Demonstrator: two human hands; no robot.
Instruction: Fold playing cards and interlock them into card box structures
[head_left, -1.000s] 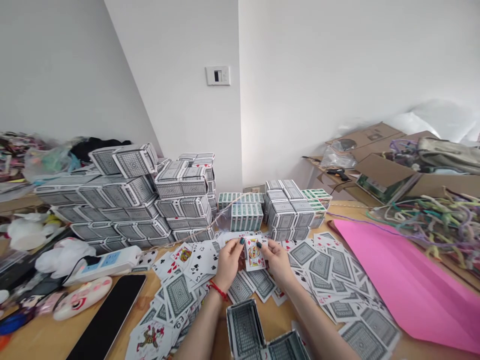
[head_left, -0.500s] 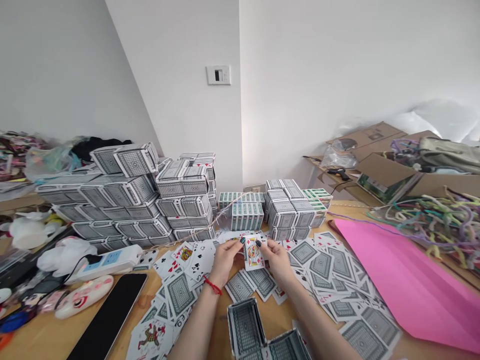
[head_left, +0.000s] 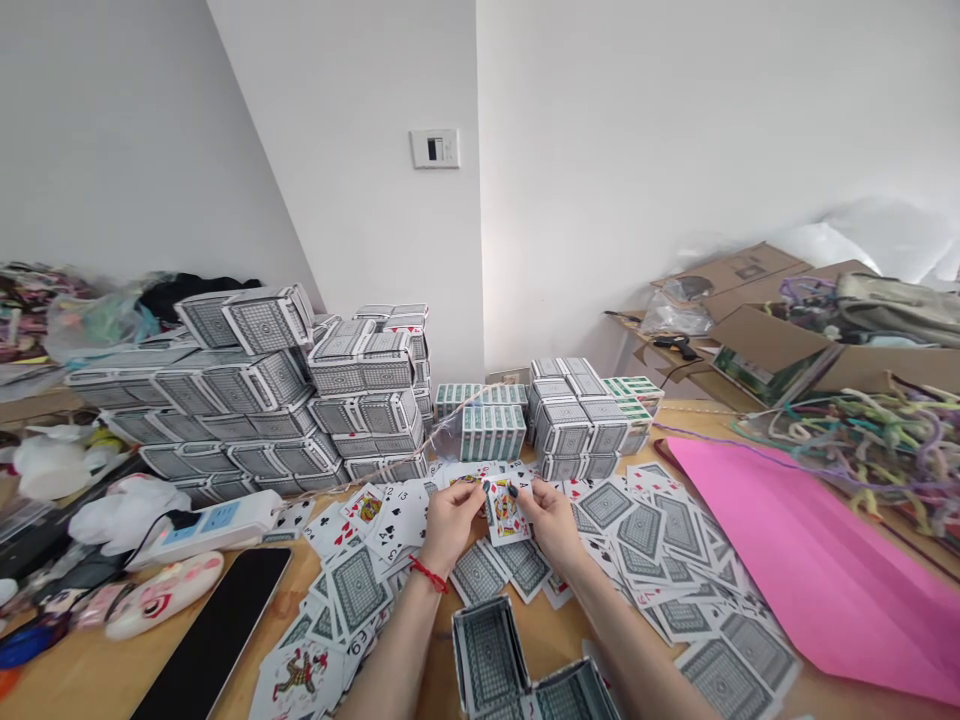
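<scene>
A red-and-yellow face playing card (head_left: 508, 512) is pinched at its upper edge between my two hands, face toward me. My left hand (head_left: 454, 518), with a red string at the wrist, grips its left side; my right hand (head_left: 550, 515) grips the right corner. Just below lie playing cards back up (head_left: 521, 566) on the table. Nearest me stand open boxes built from folded cards (head_left: 491, 650). More loose cards are spread to the left (head_left: 358, 585) and right (head_left: 643, 530), some face up.
Stacked card-built blocks (head_left: 225, 390) rise at the back left, with a smaller stack (head_left: 574, 425) and green-striped card packs (head_left: 493, 432) behind my hands. A black phone (head_left: 214, 635) lies left, a pink sheet (head_left: 817, 570) right. Pipe cleaners (head_left: 877, 440) and a cardboard box (head_left: 817, 345) are farther right.
The face card has tilted slightly between my fingers, its lower end shifting a little. My hands stay in nearly the same place, and the view has shifted slightly.
</scene>
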